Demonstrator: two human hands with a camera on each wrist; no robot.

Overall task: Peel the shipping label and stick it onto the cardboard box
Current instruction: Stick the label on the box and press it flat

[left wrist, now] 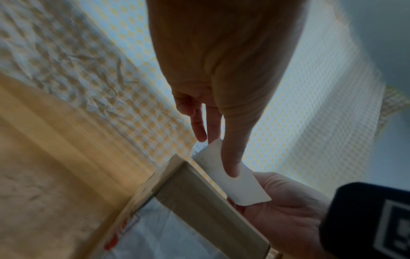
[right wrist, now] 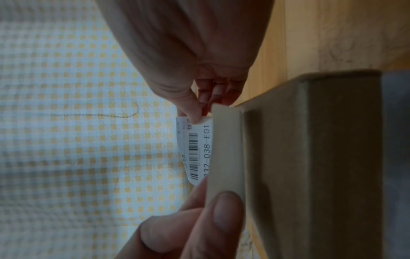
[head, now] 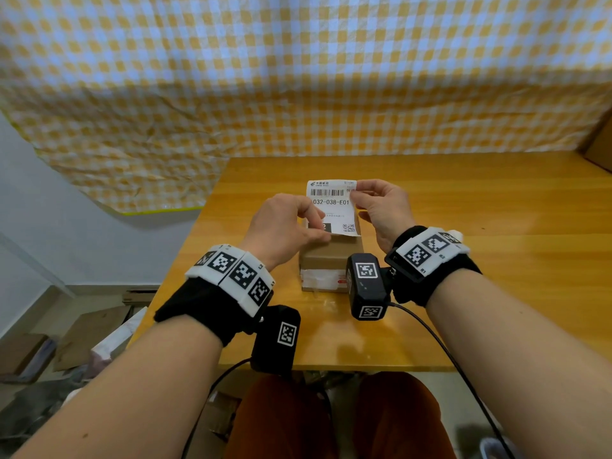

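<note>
A white shipping label (head: 332,203) with a barcode and "032-038-E01" is held upright above a small brown cardboard box (head: 328,256) on the wooden table (head: 463,276). My left hand (head: 291,223) pinches the label's lower left edge. My right hand (head: 381,203) pinches its upper right corner. In the right wrist view the printed label (right wrist: 198,149) curls away from a pale backing sheet (right wrist: 226,149) at that corner. In the left wrist view my left thumb lies on the label's blank back (left wrist: 235,178), above the box (left wrist: 206,201).
A yellow-and-white checked cloth (head: 298,77) hangs behind the table. Another cardboard box (head: 599,144) sits at the table's far right edge. Flattened cardboard and clutter (head: 66,352) lie on the floor to the left. Cables run from both wrist cameras.
</note>
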